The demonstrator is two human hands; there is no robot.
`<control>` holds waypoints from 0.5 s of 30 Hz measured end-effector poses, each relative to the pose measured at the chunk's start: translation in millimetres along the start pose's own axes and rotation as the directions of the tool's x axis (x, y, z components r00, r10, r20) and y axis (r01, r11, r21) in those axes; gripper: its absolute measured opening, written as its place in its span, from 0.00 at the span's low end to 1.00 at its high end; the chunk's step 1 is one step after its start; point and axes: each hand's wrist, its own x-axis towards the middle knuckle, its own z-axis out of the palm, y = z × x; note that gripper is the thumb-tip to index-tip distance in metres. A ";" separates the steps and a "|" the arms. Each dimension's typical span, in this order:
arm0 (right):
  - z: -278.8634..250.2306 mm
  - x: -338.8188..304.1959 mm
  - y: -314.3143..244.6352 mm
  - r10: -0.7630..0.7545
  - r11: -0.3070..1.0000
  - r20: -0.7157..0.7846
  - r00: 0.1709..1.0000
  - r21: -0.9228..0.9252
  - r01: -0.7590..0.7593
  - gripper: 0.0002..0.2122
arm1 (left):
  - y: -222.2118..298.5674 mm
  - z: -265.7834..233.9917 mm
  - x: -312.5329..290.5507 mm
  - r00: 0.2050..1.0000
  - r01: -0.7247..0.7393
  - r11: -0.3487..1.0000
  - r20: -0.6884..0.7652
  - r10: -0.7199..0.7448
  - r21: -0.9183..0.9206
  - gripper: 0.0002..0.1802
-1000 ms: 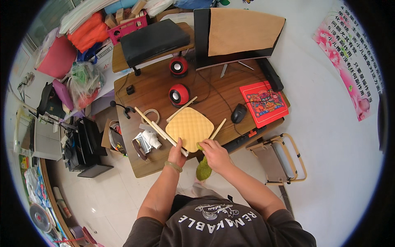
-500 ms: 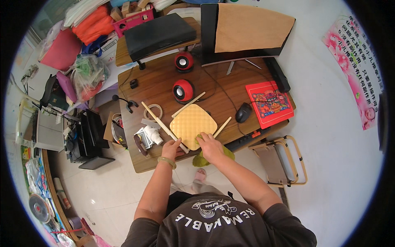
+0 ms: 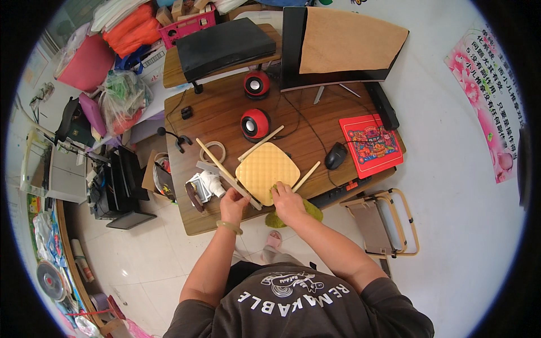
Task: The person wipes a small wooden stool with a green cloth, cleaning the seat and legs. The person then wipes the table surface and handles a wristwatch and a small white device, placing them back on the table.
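Since green cloth (image 3: 313,212) meets the yellow pad (image 3: 267,172) only at its near edge, I'd call this partway.

Clock centred on pad, 12 away from the person. Pad lies near the front of the bench (image 3: 217,104), textured face showing.

Done, as far as visible: pad is down, pale sticks sit around it. Long left stick (image 3: 240,186) runs from about 10 to 7 o'clock, upper stick (image 3: 262,143) at 12, short right stick (image 3: 307,176) at 3. Can't tell if any are joined to the pad; undersides hidden.

Left over: most of the pad face has no cloth on it, only the 5 to 6 o'clock edge does. Can't judge how much has been gone over.

Right hand (image 3: 288,204), 5 o'clock: fingers grasping the cloth against the pad edge, rest of it hanging below the hand. Left hand (image 3: 233,205), 8 o'clock: fingertips at the near end of the left stick; can't tell whether gripping or just touching.

Nearby: tape roll (image 3: 224,152) at 10, white bundle (image 3: 212,183) at 9, black mouse (image 3: 336,155) at 2 to 3, red speaker (image 3: 255,125) near 12.
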 end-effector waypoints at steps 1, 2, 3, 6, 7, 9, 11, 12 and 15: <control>-0.2 0.2 -1.1 0.006 1.000 -0.001 1.000 0.010 -0.006 0.18 | 2.0 0.9 -11.0 0.996 -0.087 0.990 0.008 0.086 0.115 0.09; -0.5 0.3 -2.1 0.013 1.000 -0.002 1.000 0.021 -0.013 0.18 | 4.3 2.7 -20.9 0.985 -0.171 0.959 0.025 0.170 0.228 0.09; -1.3 0.4 -3.0 0.019 0.999 0.000 1.000 0.035 -0.019 0.18 | 11.7 7.1 -32.2 0.959 -0.283 0.895 0.075 0.275 0.344 0.10; -0.2 -1.1 0.0 0.018 0.996 -0.012 1.000 0.092 -0.017 0.18 | 25.0 16.8 -50.8 0.737 -0.669 0.515 0.390 0.552 0.535 0.16; -0.8 -1.8 1.0 0.019 0.994 -0.028 0.999 0.108 -0.016 0.18 | 27.1 17.8 -52.2 0.736 -0.673 0.512 0.414 0.536 0.534 0.16; -1.9 -4.4 3.6 0.024 0.990 -0.059 0.998 0.140 -0.015 0.17 | 32.0 20.5 -53.9 0.731 -0.682 0.506 0.461 0.503 0.528 0.18; -2.6 -3.8 7.3 0.059 0.978 -0.038 0.998 0.200 -0.051 0.18 | 33.8 10.3 -49.2 0.782 -0.623 0.489 0.456 0.425 0.611 0.27; -3.5 -3.4 9.4 0.075 0.971 -0.026 0.997 0.229 -0.067 0.19 | 30.7 2.7 -45.6 0.802 -0.596 0.478 0.444 0.400 0.646 0.31; -12.1 -4.4 13.9 0.104 0.915 -0.023 0.994 0.394 -0.087 0.18 | 32.7 -19.1 -34.7 0.838 -0.542 0.376 0.446 0.315 0.752 0.43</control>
